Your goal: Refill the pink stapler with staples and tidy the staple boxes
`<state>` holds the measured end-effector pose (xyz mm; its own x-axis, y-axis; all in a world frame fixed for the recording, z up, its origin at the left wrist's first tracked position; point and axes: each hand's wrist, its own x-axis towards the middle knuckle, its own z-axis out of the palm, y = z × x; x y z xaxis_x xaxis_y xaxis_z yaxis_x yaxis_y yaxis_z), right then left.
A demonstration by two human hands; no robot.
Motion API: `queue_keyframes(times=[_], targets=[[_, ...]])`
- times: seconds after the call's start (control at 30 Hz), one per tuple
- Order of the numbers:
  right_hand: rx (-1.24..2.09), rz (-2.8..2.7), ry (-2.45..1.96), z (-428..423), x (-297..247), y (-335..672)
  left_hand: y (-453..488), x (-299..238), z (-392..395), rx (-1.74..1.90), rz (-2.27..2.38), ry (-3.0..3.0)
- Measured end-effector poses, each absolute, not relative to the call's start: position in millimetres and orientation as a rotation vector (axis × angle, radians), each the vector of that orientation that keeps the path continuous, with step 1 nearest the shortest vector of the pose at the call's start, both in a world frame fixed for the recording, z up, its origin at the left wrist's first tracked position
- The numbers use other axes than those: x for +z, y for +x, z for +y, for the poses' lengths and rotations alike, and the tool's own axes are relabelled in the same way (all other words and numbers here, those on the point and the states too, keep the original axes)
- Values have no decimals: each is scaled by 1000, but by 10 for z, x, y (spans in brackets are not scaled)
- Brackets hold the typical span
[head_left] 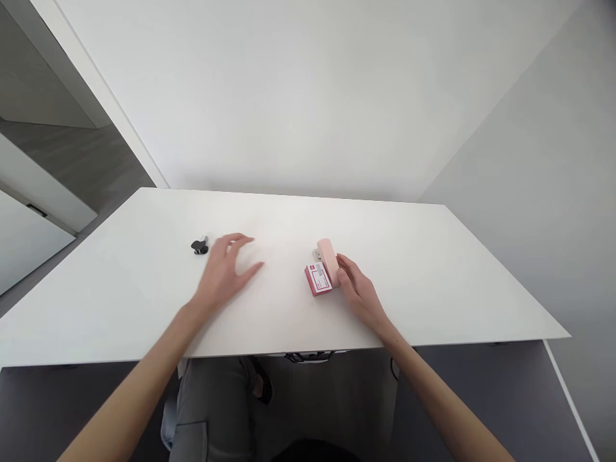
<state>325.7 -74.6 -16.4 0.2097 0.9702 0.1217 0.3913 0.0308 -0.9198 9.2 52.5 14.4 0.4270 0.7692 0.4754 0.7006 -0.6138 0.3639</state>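
On the white table [269,321] lies a pink stapler [328,260], its far end pointing away from me. My right hand [357,289] grips its near end, thumb and fingers at the right side. Tight against the stapler's left side is a small red and white box [318,280] with a printed label. A pale piece [316,255] shows beside the stapler's far part; whether it belongs to the stapler I cannot tell. My left hand [226,269] is open over the table, slightly blurred, fingers curved apart and holding nothing.
A small black and silver object [199,246], perhaps a clip, lies left of my left hand. A white wall [298,96] rises behind the table, and a grey wall [543,160] stands at the right. A dark handle-like fixture [309,357] sits under the front edge.
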Motion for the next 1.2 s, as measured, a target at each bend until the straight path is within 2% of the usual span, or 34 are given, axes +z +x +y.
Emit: queue_keyframes(times=[0.1, 0.23, 0.53, 0.8, 1.2], targets=[[753, -1347, -1528, -744, -176, 3262, 541, 183, 289, 721, 1041, 2523], [751, -1350, -1512, -737, -196, 3266, 992, 156, 97, 576, 909, 2479], [748, -1351, -1493, -730, -216, 3269, 1162, 112, 53, 533, 1008, 2401], [761, -1352, -1521, -743, -188, 3267, 878, 77, 129, 677, 1093, 2274], [788, -1382, -1586, -783, -168, 3280, -327, 251, 243, 862, 1717, 1944]])
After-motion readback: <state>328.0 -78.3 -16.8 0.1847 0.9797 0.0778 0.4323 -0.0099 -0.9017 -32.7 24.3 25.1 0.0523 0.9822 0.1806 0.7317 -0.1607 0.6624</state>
